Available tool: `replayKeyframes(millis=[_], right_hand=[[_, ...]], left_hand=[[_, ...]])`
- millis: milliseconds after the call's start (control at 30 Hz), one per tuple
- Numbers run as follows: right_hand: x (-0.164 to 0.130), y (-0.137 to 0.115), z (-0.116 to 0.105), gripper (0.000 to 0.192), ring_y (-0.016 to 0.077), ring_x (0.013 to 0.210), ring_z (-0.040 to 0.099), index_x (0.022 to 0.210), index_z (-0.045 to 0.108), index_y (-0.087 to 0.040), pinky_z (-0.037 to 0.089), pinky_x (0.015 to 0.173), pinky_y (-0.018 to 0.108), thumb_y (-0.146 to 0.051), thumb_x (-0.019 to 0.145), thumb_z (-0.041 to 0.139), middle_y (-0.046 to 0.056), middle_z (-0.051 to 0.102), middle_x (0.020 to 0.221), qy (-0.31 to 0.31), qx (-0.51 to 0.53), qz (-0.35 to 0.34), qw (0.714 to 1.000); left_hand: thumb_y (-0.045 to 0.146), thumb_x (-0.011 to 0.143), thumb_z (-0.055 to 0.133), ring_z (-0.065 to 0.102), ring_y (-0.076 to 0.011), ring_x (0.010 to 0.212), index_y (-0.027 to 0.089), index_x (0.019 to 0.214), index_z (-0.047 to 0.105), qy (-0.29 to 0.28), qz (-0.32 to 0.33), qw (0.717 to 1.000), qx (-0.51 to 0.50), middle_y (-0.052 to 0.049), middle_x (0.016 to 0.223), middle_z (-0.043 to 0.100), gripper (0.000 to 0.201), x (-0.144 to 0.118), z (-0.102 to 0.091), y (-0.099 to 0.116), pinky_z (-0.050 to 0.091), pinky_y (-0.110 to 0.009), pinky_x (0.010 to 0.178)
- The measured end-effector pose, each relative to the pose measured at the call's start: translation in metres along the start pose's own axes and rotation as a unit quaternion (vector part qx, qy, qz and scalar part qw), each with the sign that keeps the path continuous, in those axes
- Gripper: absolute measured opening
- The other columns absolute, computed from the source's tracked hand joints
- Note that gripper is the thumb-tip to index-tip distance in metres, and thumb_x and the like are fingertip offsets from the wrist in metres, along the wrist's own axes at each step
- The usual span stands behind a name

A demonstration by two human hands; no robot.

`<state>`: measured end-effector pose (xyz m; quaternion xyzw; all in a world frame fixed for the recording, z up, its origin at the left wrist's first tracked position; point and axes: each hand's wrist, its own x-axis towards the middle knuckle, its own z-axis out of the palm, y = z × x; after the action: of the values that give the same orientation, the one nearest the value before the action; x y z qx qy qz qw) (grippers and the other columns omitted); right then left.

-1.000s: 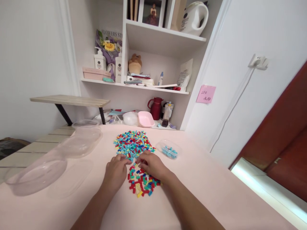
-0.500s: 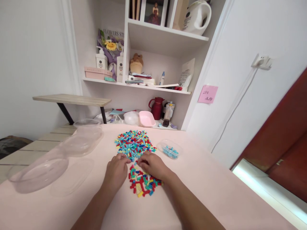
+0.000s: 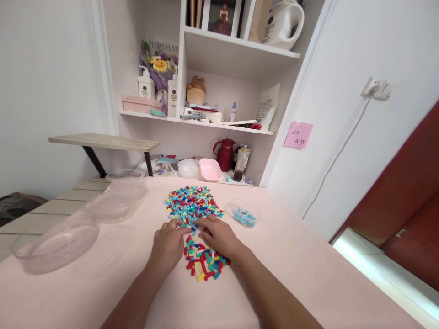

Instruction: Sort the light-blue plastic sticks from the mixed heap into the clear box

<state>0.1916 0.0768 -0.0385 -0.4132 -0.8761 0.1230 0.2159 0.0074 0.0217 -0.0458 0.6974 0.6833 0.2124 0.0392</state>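
Note:
A big heap of small coloured blocks (image 3: pixel 190 204) in red, blue, yellow and green lies on the pink table (image 3: pixel 302 269). A smaller patch of blocks (image 3: pixel 203 263) lies nearer to me. My left hand (image 3: pixel 168 246) and my right hand (image 3: pixel 219 236) rest palm down between the two piles, fingertips close together at the near edge of the big heap. Whether a block is pinched between the fingers cannot be made out. A small clear dish (image 3: pixel 243 213) with blue blocks in it sits just right of the heap.
Clear plastic containers (image 3: pixel 118 201) and a large clear bowl (image 3: pixel 56 249) with a lid (image 3: pixel 103 252) stand at the left. White shelves (image 3: pixel 226 123) behind the table hold bottles, a red jug (image 3: pixel 224 154) and a pink tray (image 3: pixel 209 170). A wooden side shelf (image 3: pixel 103 142) juts out at the left.
Both hands have shifted slightly forward toward the big heap, fingertips closing in on each other. The view has crept a little to the left.

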Motion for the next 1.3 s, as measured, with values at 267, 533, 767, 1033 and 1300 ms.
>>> replayKeyframes(millis=[267,533,767,1033,1300], right_hand=[[0.0018,0.0023,0.0016,0.025,0.0153,0.086,0.059,0.106,0.067,-0.028,0.042,0.077,0.025,-0.023,0.081,0.063,0.002,0.061,0.098,0.009,0.024,-0.001,1.0],[0.0017,0.0011,0.0017,0.021,0.0135,0.079,0.058,0.102,0.068,-0.027,0.043,0.074,0.024,-0.022,0.082,0.063,0.002,0.06,0.095,0.012,0.03,-0.001,0.999],[0.0018,0.0005,0.001,0.026,0.0152,0.082,0.057,0.107,0.068,-0.026,0.042,0.074,0.025,-0.026,0.081,0.065,0.002,0.06,0.095,0.0,0.027,-0.005,1.0],[0.0014,-0.0019,0.0004,0.02,0.0136,0.08,0.056,0.1,0.069,-0.027,0.041,0.073,0.024,-0.024,0.08,0.067,0.001,0.057,0.093,-0.009,0.035,-0.005,0.999],[0.0025,0.002,0.0001,0.023,0.0145,0.083,0.057,0.102,0.07,-0.025,0.041,0.074,0.024,-0.022,0.08,0.066,0.002,0.061,0.095,-0.009,0.052,0.007,0.999]], left_hand=[[0.006,0.084,0.039,0.055,-0.0208,0.111,0.033,0.099,0.074,0.004,-0.006,1.0,-0.024,-0.003,0.123,0.06,0.046,-0.0003,-0.0065,0.0031,0.04,-0.037,0.093],[0.003,0.081,0.04,0.052,-0.0219,0.117,0.04,0.097,0.074,-0.017,0.006,1.0,-0.017,0.0,0.128,0.059,0.052,0.0007,-0.0019,0.0005,0.039,-0.04,0.094],[0.005,0.082,0.04,0.05,-0.0248,0.121,0.043,0.098,0.073,-0.029,0.021,0.999,-0.009,0.0,0.133,0.057,0.053,-0.0004,-0.0024,0.0026,0.037,-0.045,0.096],[0.005,0.083,0.039,0.056,-0.0195,0.114,0.032,0.092,0.075,0.006,0.006,0.999,-0.045,-0.002,0.122,0.062,0.047,0.0025,-0.0026,-0.0014,0.041,-0.037,0.096],[0.004,0.083,0.04,0.059,-0.0162,0.108,0.026,0.088,0.075,0.023,-0.003,0.996,-0.082,-0.003,0.116,0.064,0.041,0.0039,-0.0048,-0.0025,0.044,-0.031,0.093]])
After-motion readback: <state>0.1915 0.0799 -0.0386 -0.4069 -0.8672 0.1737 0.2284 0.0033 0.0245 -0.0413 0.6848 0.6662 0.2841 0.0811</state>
